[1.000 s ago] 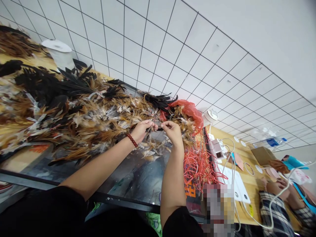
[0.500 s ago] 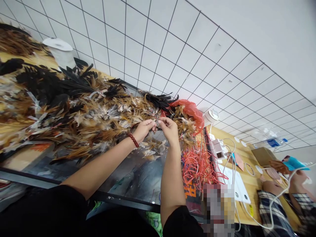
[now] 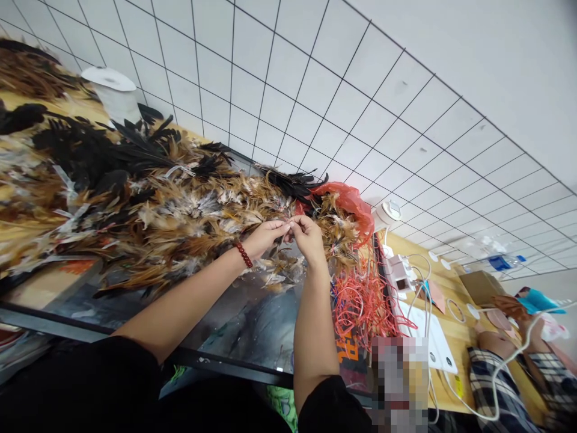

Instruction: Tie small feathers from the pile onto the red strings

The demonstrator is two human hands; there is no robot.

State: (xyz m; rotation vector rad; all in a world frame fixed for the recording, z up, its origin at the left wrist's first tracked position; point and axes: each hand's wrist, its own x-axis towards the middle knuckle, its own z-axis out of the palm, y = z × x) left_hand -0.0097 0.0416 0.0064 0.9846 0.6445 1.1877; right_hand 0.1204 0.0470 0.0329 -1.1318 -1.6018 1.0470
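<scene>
My left hand point(image 3: 269, 236), with a dark red bead bracelet at the wrist, is closed in a pinch. Its fingertips meet those of my right hand point(image 3: 309, 239), also pinched. Whatever lies between them is too small to make out. Just behind and left of both hands spreads a thick heap of brown and tan feathers point(image 3: 198, 210). Black feathers point(image 3: 81, 144) lie along its back. Loose feather tufts point(image 3: 279, 270) rest on the dark table top point(image 3: 252, 328) under my hands. Beyond my right hand, a red plastic bag point(image 3: 351, 201) has brown feathers at its mouth.
Tangled red cords point(image 3: 365, 297) lie right of my right forearm. A white spool point(image 3: 115, 96) stands at the back left, by the wire grid point(image 3: 270, 78). Farther right are a white power strip point(image 3: 401, 270), cables and a co-worker's plaid sleeves point(image 3: 498, 376).
My fingertips have drawn closer together and now touch. The whole view has shifted slightly; the feather heap looks the same.
</scene>
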